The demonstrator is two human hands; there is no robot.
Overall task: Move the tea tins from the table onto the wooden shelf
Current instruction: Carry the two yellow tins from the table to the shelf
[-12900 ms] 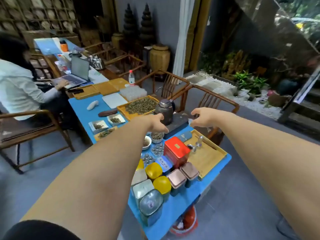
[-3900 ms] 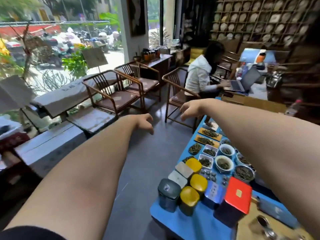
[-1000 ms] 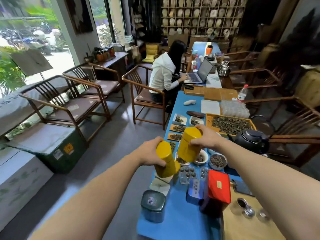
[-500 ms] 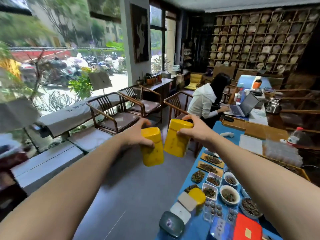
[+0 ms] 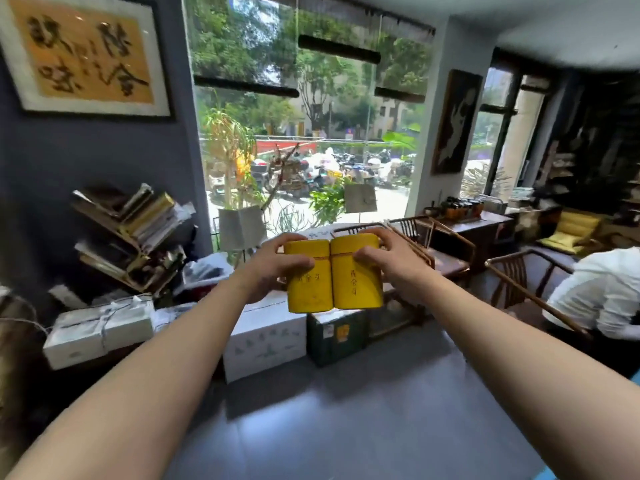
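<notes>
— Head view, mid-frame: left hand (image 5: 268,268) wrapped round left yellow tin (image 5: 307,277), right hand (image 5: 391,268) round right yellow tin (image 5: 356,271) — upright, side walls touching, carried in the air.

— Best kept level, grips firm. Matte yellow, rounded corners, dark characters printed down front faces.

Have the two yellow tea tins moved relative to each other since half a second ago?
Yes. The left tin and right tin were apart; now their sides touch, held upright before the window.
</notes>
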